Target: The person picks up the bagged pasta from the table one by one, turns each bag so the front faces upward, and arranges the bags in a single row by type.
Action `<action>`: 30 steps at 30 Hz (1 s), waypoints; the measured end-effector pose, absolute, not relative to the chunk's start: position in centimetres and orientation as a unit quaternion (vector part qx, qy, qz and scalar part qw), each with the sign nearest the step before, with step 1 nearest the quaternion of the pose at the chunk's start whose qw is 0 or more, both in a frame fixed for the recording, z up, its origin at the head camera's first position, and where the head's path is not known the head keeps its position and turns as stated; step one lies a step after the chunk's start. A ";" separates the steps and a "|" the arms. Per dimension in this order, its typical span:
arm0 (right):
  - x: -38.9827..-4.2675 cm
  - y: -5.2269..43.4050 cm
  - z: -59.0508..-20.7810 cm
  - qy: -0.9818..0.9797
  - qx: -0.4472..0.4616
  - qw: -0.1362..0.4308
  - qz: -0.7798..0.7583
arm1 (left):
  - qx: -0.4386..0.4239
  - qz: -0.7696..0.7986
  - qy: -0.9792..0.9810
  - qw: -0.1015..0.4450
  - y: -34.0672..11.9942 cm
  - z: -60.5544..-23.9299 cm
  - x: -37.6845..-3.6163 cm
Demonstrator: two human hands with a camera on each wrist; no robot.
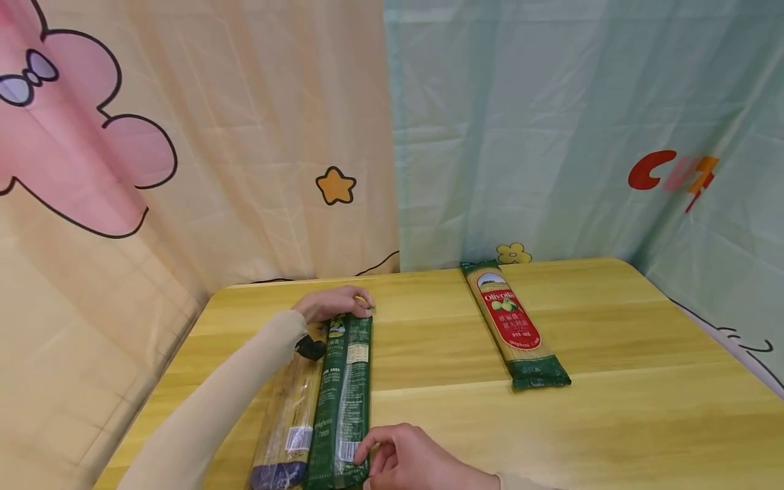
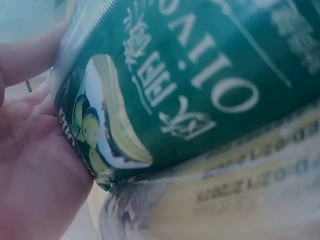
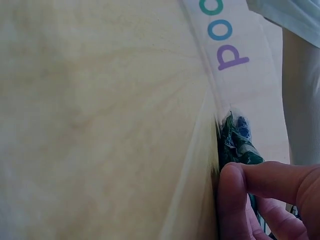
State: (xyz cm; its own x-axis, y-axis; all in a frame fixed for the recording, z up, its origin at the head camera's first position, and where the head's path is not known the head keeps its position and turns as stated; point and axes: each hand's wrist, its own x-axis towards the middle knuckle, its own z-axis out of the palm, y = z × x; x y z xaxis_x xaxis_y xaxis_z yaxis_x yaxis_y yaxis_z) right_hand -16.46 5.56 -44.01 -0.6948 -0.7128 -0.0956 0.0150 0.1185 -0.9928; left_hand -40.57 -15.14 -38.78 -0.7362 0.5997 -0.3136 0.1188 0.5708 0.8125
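Note:
A green spaghetti packet (image 1: pixel 329 408) lies printed back upward on the left of the table, its length running away from me. My left hand (image 1: pixel 335 303) grips its far end; the left wrist view shows that green end (image 2: pixel 165 80) between a finger and the palm. At the near end, my right hand (image 1: pixel 422 459) pinches the packet's right edge with thumb and bent fingers. Touching the green packet's left side is a clear spaghetti packet (image 1: pixel 288 415) with a purple end, partly hidden by my left forearm.
Another spaghetti packet (image 1: pixel 505 313), with a red label and green ends, lies face up towards the back right of the wooden table (image 1: pixel 429 347). Printed curtains (image 1: pixel 269 136) hang behind the table's back edge and along its sides.

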 end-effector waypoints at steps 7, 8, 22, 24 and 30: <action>-15.8 6.1 -43.9 0.690 -0.200 0.295 -0.631 | 0.196 0.468 0.811 0.293 -15.3 -39.6 -40.5; -15.8 6.2 -43.8 0.690 -0.185 0.295 -0.635 | 0.192 0.476 0.806 0.295 -15.4 -39.6 -40.5; -16.1 4.7 -43.2 0.665 -0.130 0.332 -0.656 | 0.196 0.512 0.788 0.280 -15.8 -40.1 -40.8; -16.1 4.6 -43.3 0.649 -0.148 0.337 -0.666 | 0.204 0.508 0.789 0.278 -15.7 -40.0 -40.8; -15.9 4.5 -43.6 0.636 -0.152 0.330 -0.680 | 0.226 0.462 0.815 0.267 -15.5 -39.5 -40.6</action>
